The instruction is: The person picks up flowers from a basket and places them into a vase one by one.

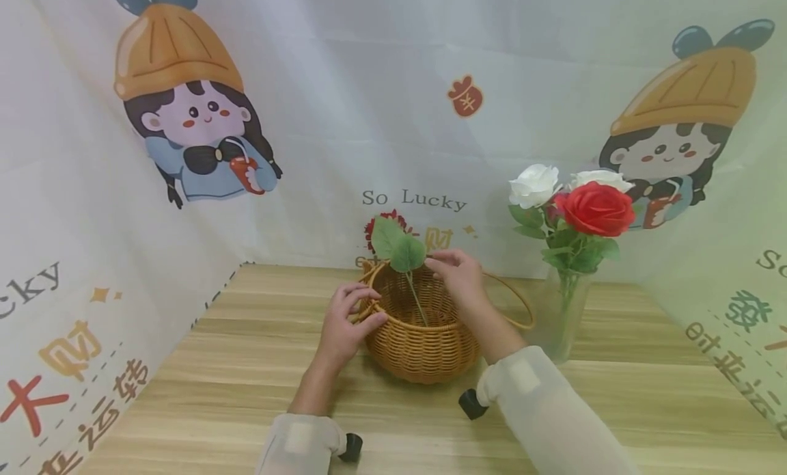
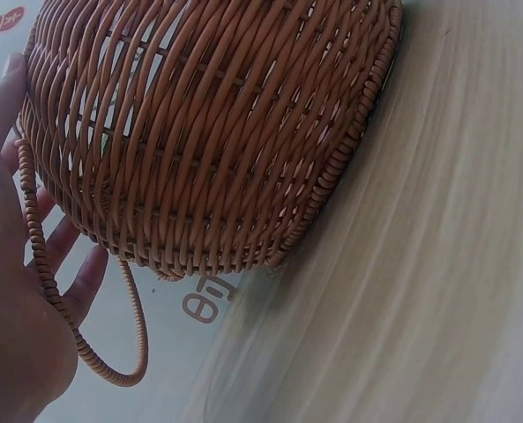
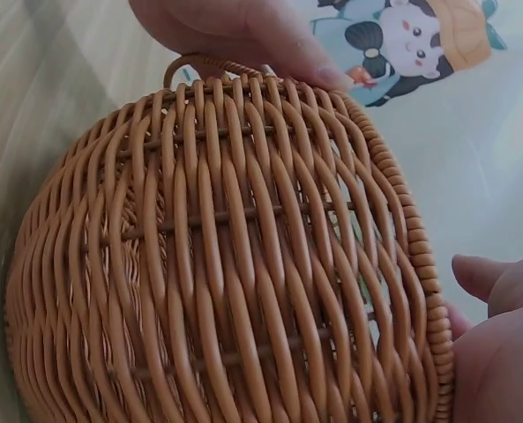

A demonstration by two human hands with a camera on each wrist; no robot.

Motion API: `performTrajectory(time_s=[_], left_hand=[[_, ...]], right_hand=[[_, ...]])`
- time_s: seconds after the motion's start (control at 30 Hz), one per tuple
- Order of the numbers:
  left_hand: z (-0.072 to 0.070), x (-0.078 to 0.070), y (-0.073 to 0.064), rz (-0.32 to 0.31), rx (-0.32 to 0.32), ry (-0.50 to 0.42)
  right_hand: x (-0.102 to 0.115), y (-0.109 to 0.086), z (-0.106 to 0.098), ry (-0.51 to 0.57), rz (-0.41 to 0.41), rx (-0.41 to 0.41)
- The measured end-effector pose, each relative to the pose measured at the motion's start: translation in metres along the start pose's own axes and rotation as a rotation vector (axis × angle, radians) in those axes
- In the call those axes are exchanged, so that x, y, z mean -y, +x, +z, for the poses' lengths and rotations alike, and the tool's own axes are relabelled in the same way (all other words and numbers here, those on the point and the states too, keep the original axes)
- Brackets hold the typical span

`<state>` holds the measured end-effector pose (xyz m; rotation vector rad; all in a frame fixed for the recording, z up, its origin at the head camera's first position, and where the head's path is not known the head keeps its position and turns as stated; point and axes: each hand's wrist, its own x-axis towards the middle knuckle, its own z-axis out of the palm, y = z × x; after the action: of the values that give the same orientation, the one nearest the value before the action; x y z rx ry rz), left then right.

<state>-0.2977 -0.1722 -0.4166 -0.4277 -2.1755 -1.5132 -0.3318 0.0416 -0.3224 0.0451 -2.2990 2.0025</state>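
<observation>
A round wicker basket [image 1: 424, 355] stands on the wooden table, with a green stem [image 1: 417, 297] leaning inside it. Two broad leaves [image 1: 408, 253] on the stem rise above the rim and partly cover a red flower [image 1: 399, 220]. My left hand [image 1: 346, 324] holds the basket's left side, thumb on the rim; in the left wrist view the basket's looped handle [image 2: 136, 330] passes in front of the palm. Over the right rim, my right hand [image 1: 460, 277] has its fingertips beside the edge of the lower leaf. Whether they pinch it is unclear.
To the right stands a clear vase [image 1: 562, 318] with a red rose [image 1: 596, 208] and white roses [image 1: 533, 185]. The basket's other handle [image 1: 522, 301] loops out towards it. Printed cloth [image 1: 344, 119] hangs behind the table [image 1: 246, 372] and along both sides.
</observation>
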Motion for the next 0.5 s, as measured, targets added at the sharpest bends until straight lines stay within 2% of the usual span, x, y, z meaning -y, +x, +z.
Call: performTrajectory(time_s=[0.2,0.5], left_hand=[[0.0019,-0.0018,0.0,-0.001,0.005,0.007],[0.0014,-0.0042,0.0003,-0.004,0.003,0.011]], right_hand=[[-0.004,0.0057,0.0001,0.019,0.115,0.096],[-0.0056,0.006,0.0018,-0.021,0.196,0.284]])
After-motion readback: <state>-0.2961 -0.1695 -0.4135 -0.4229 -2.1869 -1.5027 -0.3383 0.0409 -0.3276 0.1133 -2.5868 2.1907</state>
